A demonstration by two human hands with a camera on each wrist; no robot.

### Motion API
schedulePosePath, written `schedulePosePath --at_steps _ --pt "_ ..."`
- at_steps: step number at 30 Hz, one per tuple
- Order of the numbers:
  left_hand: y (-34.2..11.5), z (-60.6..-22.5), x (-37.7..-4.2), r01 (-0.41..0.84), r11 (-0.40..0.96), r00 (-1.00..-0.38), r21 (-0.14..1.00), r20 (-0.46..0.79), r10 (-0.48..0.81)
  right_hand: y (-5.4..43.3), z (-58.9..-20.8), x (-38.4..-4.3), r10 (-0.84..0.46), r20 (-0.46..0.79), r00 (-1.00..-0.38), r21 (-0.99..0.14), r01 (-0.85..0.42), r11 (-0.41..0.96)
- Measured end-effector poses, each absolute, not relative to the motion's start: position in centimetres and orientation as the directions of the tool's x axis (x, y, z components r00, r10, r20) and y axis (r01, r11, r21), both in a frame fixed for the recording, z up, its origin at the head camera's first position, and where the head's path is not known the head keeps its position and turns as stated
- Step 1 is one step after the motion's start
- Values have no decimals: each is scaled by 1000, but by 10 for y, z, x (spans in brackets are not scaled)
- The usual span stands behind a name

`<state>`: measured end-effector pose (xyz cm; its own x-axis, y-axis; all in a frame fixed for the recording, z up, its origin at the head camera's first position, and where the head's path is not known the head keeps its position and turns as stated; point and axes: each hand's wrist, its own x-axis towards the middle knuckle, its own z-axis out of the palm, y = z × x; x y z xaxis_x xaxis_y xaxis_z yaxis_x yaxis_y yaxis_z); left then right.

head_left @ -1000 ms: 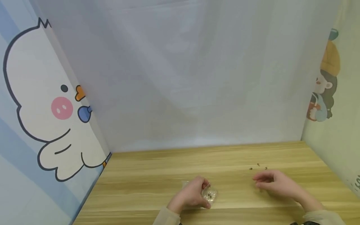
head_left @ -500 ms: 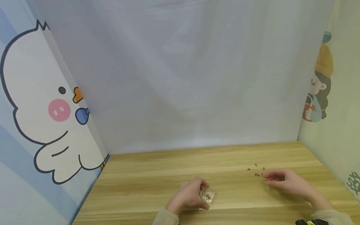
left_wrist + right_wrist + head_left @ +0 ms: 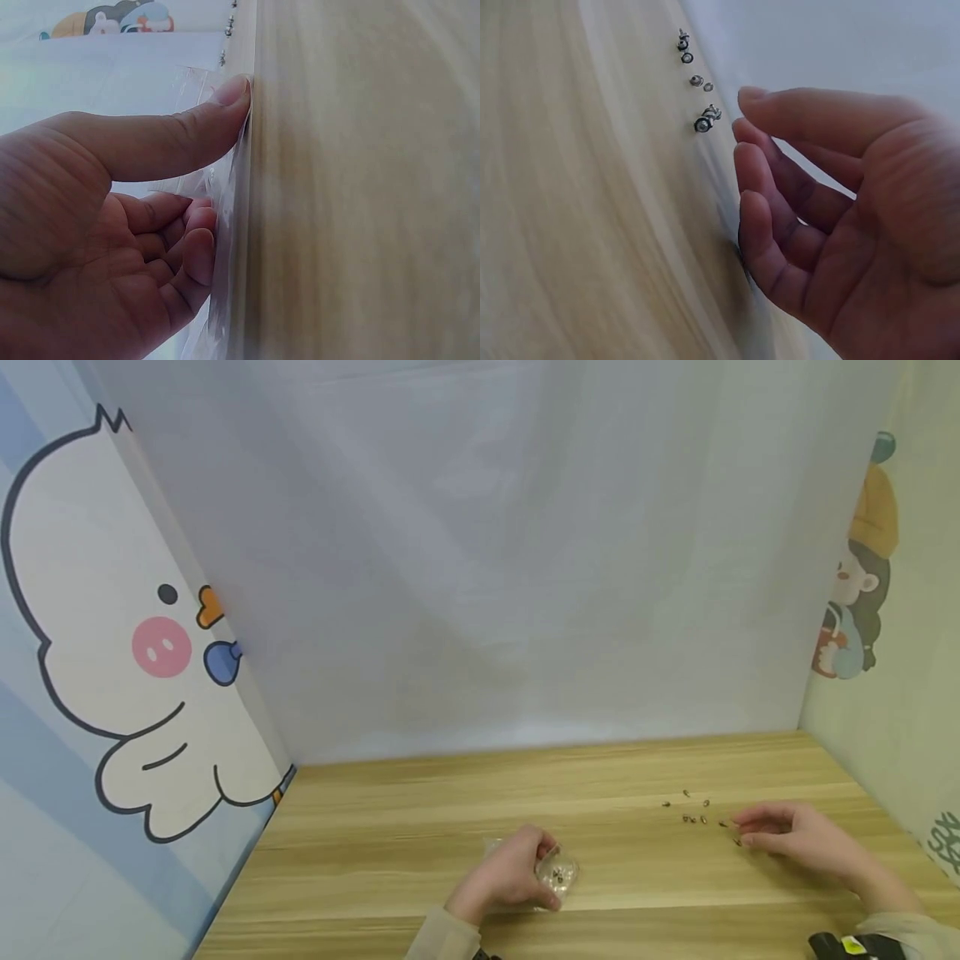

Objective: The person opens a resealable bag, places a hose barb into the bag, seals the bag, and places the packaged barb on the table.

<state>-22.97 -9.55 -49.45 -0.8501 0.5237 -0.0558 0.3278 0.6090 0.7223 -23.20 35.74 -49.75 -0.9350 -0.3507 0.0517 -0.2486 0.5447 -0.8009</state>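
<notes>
My left hand [image 3: 513, 875] holds a small clear plastic bag [image 3: 564, 870], thumb at its near edge and curled fingers at its far side. A few small dark metal pieces show in the bag in the head view. The left wrist view has the bag [image 3: 196, 81] low against the table. To the right, my right hand [image 3: 798, 839] hovers just over the table with loosely bent fingers, thumb and fingertips slightly apart. Several small screws [image 3: 703, 819] lie spread by its fingertips; the nearest screw [image 3: 737, 841] is right at the thumb. The right wrist view shows round-headed metal screws [image 3: 703, 125].
The wood-grain table [image 3: 375, 835] ends at a pale back curtain [image 3: 525, 568]. Cartoon-printed side panels stand at the left [image 3: 82, 568] and right [image 3: 915, 610]. A dark band [image 3: 855, 946] sits at the right wrist.
My right hand has moved rightward, and more screws now lie on the table where it passed. The left hand keeps its place on the bag.
</notes>
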Motion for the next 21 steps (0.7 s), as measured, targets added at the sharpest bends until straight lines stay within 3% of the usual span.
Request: schedulePosePath --at_steps 21 --pt "-96 -494 -228 320 610 -856 725 -55 514 357 -498 -232 -397 3 -918 -733 -273 623"
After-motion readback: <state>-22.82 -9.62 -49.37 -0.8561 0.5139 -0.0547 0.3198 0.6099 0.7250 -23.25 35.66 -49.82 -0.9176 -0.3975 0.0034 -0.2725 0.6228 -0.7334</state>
